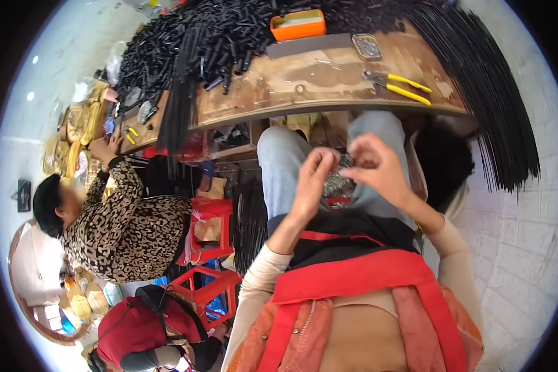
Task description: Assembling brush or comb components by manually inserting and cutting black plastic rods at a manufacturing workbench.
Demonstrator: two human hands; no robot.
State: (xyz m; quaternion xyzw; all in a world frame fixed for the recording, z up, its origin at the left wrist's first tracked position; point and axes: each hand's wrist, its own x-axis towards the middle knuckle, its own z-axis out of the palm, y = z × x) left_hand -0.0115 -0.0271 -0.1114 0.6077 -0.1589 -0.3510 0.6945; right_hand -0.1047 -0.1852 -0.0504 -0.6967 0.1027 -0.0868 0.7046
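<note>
Both hands are raised over my lap, close together, above small shiny metal pieces (337,185) between my thighs. My left hand (316,175) is closed, thumb and fingertips pressed together. Facing it, my right hand (379,168) has its fingers curled in toward the thumb. Whatever is pinched in either hand is too small to make out. On the wooden table (328,80) ahead lie pliers with yellow handles (406,90). Farther back sits a small clear box of tiny metal parts (367,47).
Black tubes (167,49) heap over the table's back and left, beside an orange tray (297,26). Bundles of thin black rods (487,93) overhang the right and left edges. At left, one person in leopard print (130,229) works near red stools (208,288); another person (146,328) is lower down.
</note>
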